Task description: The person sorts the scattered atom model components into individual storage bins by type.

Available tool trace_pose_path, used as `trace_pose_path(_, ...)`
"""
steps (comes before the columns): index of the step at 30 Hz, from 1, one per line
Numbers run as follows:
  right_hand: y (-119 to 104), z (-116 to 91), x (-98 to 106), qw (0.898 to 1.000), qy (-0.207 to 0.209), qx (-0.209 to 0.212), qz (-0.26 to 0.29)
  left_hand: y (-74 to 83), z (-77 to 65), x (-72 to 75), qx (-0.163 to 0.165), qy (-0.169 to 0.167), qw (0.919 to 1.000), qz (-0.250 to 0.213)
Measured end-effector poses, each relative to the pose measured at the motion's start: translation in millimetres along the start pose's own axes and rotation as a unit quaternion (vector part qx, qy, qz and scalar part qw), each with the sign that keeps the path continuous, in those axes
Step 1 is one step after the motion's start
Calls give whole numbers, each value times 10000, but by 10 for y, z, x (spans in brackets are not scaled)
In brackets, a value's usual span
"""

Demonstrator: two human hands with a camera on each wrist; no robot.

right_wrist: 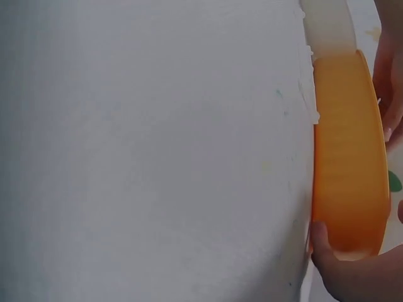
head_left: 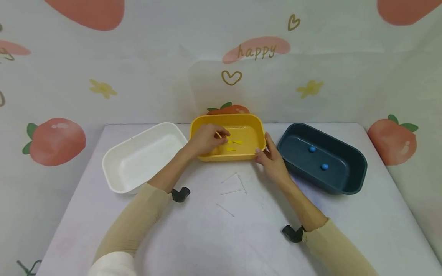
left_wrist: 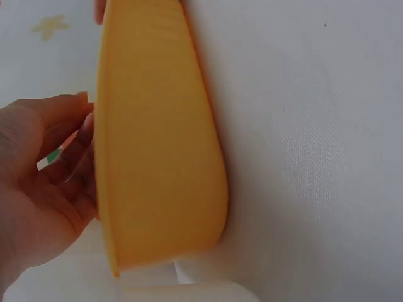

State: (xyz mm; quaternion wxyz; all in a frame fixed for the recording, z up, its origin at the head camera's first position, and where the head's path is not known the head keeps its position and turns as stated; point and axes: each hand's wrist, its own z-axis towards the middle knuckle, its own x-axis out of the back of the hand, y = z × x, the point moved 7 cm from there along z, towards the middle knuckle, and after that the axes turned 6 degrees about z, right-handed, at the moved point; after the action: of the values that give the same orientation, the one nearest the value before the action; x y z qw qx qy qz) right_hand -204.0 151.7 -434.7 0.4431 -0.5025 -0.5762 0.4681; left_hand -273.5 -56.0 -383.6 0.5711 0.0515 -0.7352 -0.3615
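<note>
The yellow tray (head_left: 248, 130) stands at the back middle, with several small flat yellow pieces (head_left: 231, 149) on its floor. Over its left part is my left hand (head_left: 207, 138), thumb and forefinger close together. A small pale tip (right_wrist: 379, 100) shows at those fingers in the right wrist view, like the end of a thin white stick; the tray wall hides the fingertips in the left wrist view. My right hand (head_left: 273, 163) grips the tray's right end, its thumb (right_wrist: 321, 239) on the front wall and its fingers along the side.
Several thin white sticks (head_left: 230, 191) with small knobbed ends lie in front of the yellow tray. A white tray (head_left: 117, 168) stands left. At the right, a dark blue tray (head_left: 331, 140) holds two blue balls (head_left: 324, 166). A printed cloth hangs behind.
</note>
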Motion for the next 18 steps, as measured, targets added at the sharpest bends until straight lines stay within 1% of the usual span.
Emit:
trace_pose_path(4,-26,-60,15,9998,-43,-154,-87,78,-135,97,-64,199,9998,8)
trace_pose_path(9,-106,-181,16,9979,-231,-316,-508,124,-341,219,-45,487,9985,243)
trace_pose_path(13,-161,-300,33,9944,-311,-539,-858,119,-570,320,83,687,9961,540)
trace_pose_path(16,-189,-387,54,9912,-355,-612,-1116,84,-770,407,119,956,9931,670)
trace_pose_path(18,-199,-441,66,9894,-393,-570,-1275,38,-907,465,140,1149,9910,679)
